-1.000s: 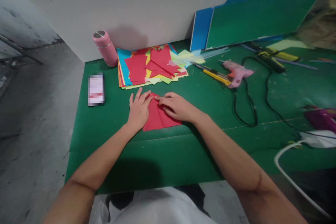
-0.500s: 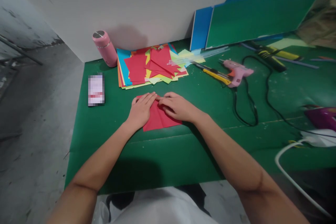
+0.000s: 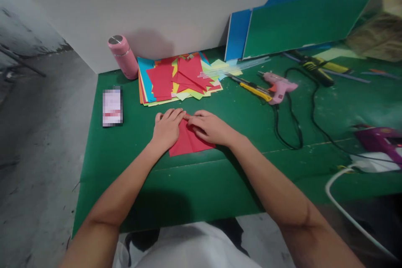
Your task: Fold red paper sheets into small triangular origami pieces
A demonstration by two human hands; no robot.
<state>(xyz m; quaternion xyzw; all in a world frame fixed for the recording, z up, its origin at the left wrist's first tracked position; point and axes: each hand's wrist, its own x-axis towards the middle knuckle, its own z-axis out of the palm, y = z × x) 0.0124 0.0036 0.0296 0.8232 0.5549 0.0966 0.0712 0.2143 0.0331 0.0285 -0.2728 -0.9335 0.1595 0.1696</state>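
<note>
A red sheet of paper (image 3: pixel 187 143), partly folded, lies on the green table (image 3: pixel 204 184) in front of me. My left hand (image 3: pixel 166 129) rests flat on its left part, fingers together and stretched forward. My right hand (image 3: pixel 210 127) lies on its right part, fingers bent and pressing the paper down near the top fold. The fingertips of both hands meet at the sheet's upper edge. Most of the sheet is hidden under my hands.
A stack of coloured paper (image 3: pixel 177 78) lies just behind the hands. A pink bottle (image 3: pixel 123 57) and a phone (image 3: pixel 112 106) stand at the left. A yellow cutter (image 3: pixel 253 88), a pink glue gun (image 3: pixel 278 85) with black cable (image 3: pixel 292 130), and green and blue boards (image 3: pixel 295 21) fill the right.
My left hand's fingers, spread and raised a second ago, have come down together onto the paper. The right hand has stayed in place. The view has shifted slightly.
</note>
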